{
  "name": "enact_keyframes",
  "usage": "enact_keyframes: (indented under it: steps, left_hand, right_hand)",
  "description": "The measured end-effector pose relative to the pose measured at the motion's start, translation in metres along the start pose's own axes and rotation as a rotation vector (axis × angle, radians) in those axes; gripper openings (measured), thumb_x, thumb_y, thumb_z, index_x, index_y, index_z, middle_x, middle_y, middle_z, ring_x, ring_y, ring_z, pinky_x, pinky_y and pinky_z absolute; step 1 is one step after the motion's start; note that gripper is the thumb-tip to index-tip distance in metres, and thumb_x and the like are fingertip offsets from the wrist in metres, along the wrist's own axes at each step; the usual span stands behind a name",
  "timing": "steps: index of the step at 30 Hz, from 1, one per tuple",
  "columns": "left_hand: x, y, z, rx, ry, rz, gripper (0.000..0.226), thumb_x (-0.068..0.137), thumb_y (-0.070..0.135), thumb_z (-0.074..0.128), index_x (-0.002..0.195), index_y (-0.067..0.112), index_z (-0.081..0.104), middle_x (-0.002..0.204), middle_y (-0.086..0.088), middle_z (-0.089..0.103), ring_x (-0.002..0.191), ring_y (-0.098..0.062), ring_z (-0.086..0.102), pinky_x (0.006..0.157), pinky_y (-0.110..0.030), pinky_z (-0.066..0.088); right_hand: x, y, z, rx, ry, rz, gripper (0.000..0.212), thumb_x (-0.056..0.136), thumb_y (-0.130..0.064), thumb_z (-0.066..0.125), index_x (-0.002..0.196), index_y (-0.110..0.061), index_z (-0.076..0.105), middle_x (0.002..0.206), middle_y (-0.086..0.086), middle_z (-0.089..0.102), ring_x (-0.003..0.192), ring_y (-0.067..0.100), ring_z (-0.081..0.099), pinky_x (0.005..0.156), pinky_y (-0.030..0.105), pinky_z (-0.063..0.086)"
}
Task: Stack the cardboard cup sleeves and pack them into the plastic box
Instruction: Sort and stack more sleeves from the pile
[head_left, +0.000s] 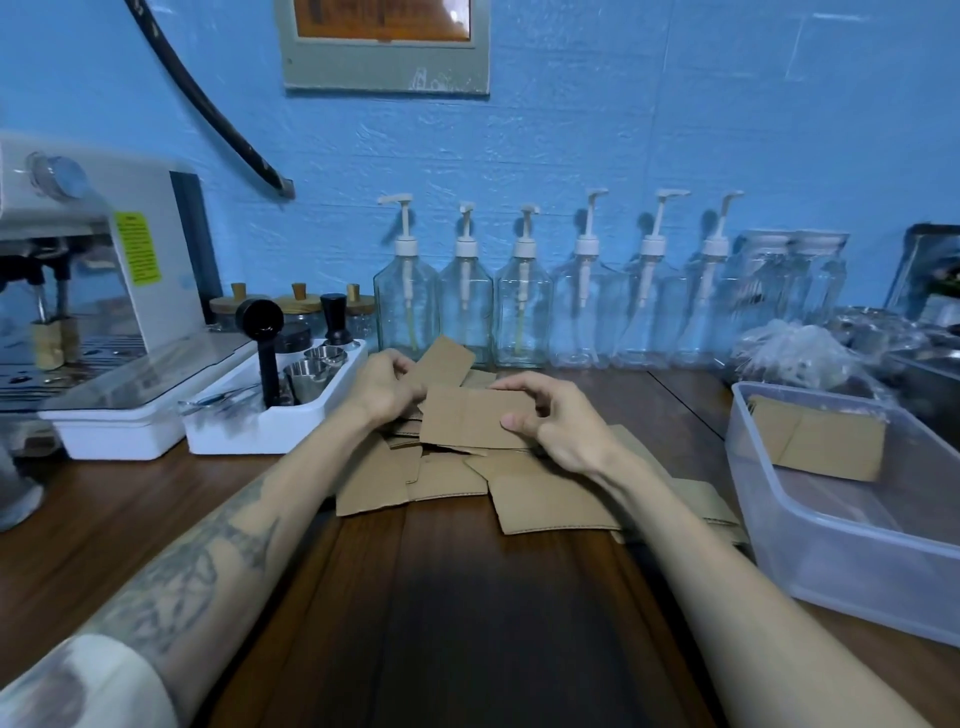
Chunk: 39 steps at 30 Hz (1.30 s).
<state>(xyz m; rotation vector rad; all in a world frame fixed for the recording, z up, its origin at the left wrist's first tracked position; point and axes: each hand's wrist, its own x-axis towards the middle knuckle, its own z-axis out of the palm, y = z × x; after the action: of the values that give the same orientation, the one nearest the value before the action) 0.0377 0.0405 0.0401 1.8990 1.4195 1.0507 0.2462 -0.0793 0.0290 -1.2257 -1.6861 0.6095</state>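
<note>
Several flat brown cardboard cup sleeves (447, 488) lie in a loose pile at the middle of the wooden table. Above the pile, a small stack of sleeves (467, 418) is held between both hands. My left hand (387, 387) grips its left end, and one sleeve (447, 358) sticks up behind that hand. My right hand (550, 423) pinches the right end with thumb and fingers. The clear plastic box (852, 566) stands at the right, and a stack of sleeves (821, 436) lies in its far end.
A white tray (270, 431) with metal cups and a black tamper stands left of the pile, beside an espresso machine (88, 291). Several clear pump bottles (519, 306) line the blue wall. Plastic bags and metal ware (800, 358) sit behind the box.
</note>
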Motion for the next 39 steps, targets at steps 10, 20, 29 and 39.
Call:
enact_keyframes:
  steps: [10,20,29,39]
  left_hand:
    - [-0.035,-0.007,-0.042,-0.289,0.244,0.107,0.016,0.093,0.015,0.064,0.109,0.010,0.061,0.113,-0.010,0.065,0.094,-0.019,0.062,0.075,-0.032,0.058]
    - [-0.083,-0.002,-0.046,-0.281,-0.046,0.317,0.016,0.089,0.014,0.070,0.102,0.020,0.063,0.102,-0.001,0.067,0.087,-0.013,0.064,0.071,-0.022,0.053]
    - [-0.080,-0.014,-0.013,0.001,-0.109,0.367,0.053,0.091,0.031,0.068,0.126,0.024,0.028,0.133,0.000,0.045,0.133,-0.016,0.042,0.109,-0.034,0.035]
    - [-0.076,-0.015,-0.022,0.032,-0.062,0.472,0.032,0.091,0.040,0.066,0.120,0.030,0.058,0.104,0.007,0.066,0.089,-0.006,0.059,0.080,-0.028,0.049]
  right_hand:
    - [-0.002,-0.002,-0.001,-0.107,0.035,-0.035,0.039,0.089,-0.011,0.070,0.104,-0.046,0.062,0.110,-0.007,0.071,0.100,0.013,0.065,0.091,0.029,0.052]
    - [-0.002,-0.003,-0.005,-0.138,0.035,0.038,0.040,0.091,-0.008,0.067,0.126,-0.026,0.063,0.088,0.017,0.068,0.064,0.019,0.053,0.066,0.035,0.050]
    - [-0.004,-0.014,0.008,-0.040,-0.065,0.084,0.042,0.094,-0.012,0.046,0.122,-0.037,0.064,0.074,0.000,0.060,0.070,0.017,0.056,0.072,0.030,0.048]
    - [-0.007,-0.026,0.011,-0.251,-0.012,-0.070,0.037,0.091,-0.013,0.069,0.125,-0.025,0.063,0.111,-0.007,0.068,0.100,0.008,0.061,0.085,0.010,0.046]
